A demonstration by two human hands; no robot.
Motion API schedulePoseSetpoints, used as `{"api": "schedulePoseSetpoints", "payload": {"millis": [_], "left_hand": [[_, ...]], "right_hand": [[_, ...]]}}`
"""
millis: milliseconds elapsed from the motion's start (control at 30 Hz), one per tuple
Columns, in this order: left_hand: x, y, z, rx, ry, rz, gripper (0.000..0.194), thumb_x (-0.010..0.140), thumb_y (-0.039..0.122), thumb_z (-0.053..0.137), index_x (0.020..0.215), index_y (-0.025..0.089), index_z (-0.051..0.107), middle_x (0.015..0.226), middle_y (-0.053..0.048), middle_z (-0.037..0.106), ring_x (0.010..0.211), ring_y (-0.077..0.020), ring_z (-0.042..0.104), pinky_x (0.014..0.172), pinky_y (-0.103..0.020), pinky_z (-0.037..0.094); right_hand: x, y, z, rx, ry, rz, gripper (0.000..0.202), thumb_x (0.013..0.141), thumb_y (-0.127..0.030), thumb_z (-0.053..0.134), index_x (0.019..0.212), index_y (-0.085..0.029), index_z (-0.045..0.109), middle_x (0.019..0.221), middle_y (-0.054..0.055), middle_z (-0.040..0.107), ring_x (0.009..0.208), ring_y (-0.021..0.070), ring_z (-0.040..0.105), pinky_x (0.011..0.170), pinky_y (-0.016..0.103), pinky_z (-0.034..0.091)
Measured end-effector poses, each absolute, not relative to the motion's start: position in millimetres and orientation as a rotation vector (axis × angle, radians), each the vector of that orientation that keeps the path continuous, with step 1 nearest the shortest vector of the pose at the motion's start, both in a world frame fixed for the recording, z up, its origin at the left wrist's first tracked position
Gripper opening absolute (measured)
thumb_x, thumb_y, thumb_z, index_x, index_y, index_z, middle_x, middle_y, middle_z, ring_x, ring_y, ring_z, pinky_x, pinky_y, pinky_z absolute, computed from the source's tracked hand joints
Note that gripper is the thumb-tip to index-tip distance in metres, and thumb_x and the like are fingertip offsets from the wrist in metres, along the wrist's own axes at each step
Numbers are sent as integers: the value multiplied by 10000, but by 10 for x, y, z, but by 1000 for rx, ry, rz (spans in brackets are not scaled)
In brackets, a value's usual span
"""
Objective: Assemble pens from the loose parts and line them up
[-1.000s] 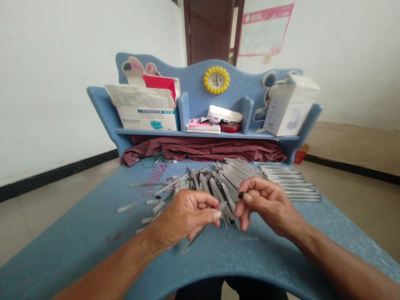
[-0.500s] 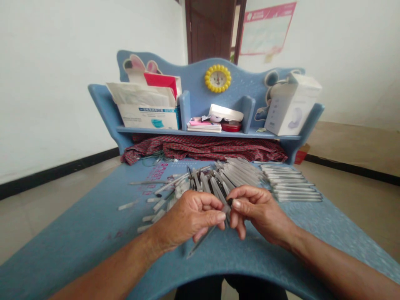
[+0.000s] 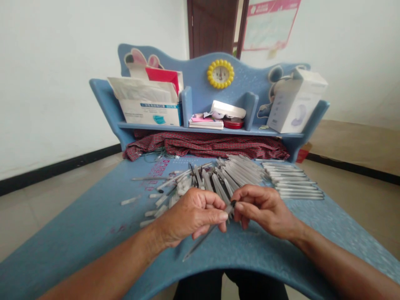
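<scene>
Right hand has its thumb and forefinger pinched together on a small, rounded black plug, the other fingers loosely curled beneath. Left hand is closed in a thumb-and-finger pinch near the upper end of a slim, see-through plastic pen barrel, whose tapered tip slants down to the left over the worktop.

A second ago the black plug stood clearly apart from the barrel; now the right hand has come in and the plug sits at the barrel's pale upper end, seemingly touching it. That suggests the two parts are being brought together at this moment, though the fingertips hide whether the plug has gone in at all.

The barrel looks smooth, straight and rigid, clear enough for a greyish core to show through; the plug is matt and dark, tiny against the fingers. Beyond the hands lies a loose fan of long, frosted-clear pen tubes, some with dark lengths among them, overlapping at many angles. To the right, slender clear pens with dark ends lie side by side in a neat row. Short, cloudy-white plastic caps are scattered to the left. The worktop is blue with a faint mottled sheen, and a crumpled red-and-dark checked cloth runs in soft folds along its back.
</scene>
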State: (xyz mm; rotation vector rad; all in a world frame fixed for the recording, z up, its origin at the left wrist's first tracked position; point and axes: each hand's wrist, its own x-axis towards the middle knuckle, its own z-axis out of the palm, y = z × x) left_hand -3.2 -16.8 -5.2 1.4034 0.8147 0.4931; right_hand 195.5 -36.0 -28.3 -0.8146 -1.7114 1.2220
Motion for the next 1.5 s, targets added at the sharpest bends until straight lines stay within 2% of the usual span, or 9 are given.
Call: {"api": "schedulePoseSetpoints", "payload": {"millis": [167,467,800,900,1033,1133,1233,1433,1500], "left_hand": [[-23,-162,-54,1378,809,391,139,726,227,655,773,105,607,646,-36,687,298,2,357,305,-131,196],[-41,-155,-116,1315,785,349,142,709,212,677,776,113,602,601,-19,674,289,-2,353,293,-132,179],[-19,-156,-144,1344,794,324,167,658,222,703,734,109,607,565,0,653,284,-7,349,277,-131,202],[-18,-162,-119,1349,804,335,158,660,220,694,721,109,599,562,-1,651,284,-3,342,277,-125,193],[-21,-157,-106,1350,824,346,168,657,220,696,732,111,592,566,-7,656,285,-6,346,277,-124,200],[-18,-153,-111,1351,822,330,189,649,238,707,729,110,593,561,-5,653,285,-9,348,278,-130,205],[-13,-156,-111,1358,829,324,201,639,252,714,718,111,594,554,0,648,283,-8,344,280,-137,194],[-11,-167,-99,1366,844,334,199,648,249,704,732,109,590,559,-5,648,288,-10,338,285,-141,191],[-14,-165,-95,1377,842,325,200,648,255,702,724,113,583,554,0,644,289,-12,337,284,-141,198]], "right_hand": [[2023,-367,-220,-874,-1959,1018,139,832,-263,606,807,-128,593,608,6,589,506,86,534,482,201,435],[2066,-323,-278,-882,-1950,1310,236,857,-359,570,796,-131,578,625,9,591,487,84,547,465,196,454],[2036,-328,-285,-983,-2072,1316,445,866,-477,511,579,-137,527,461,-25,508,361,53,459,367,159,349],[2066,-318,-270,-972,-2042,1288,449,883,-493,468,632,-130,551,516,-5,540,398,58,483,388,166,373],[2074,-332,-243,-939,-1927,1355,332,819,-464,588,867,-135,573,615,-16,556,478,75,513,450,191,447],[2039,-351,-251,-936,-1992,1297,310,822,-442,593,770,-137,577,591,-18,548,459,68,505,434,182,425],[2024,-355,-263,-969,-2081,1190,413,865,-460,521,605,-139,543,506,-25,503,418,56,466,393,164,355],[2052,-352,-253,-961,-2042,1210,315,834,-449,579,798,-136,584,574,-25,534,473,75,514,441,179,404],[2042,-355,-255,-968,-2065,1171,347,849,-451,556,705,-136,567,541,-30,510,451,65,494,430,170,380]]}}
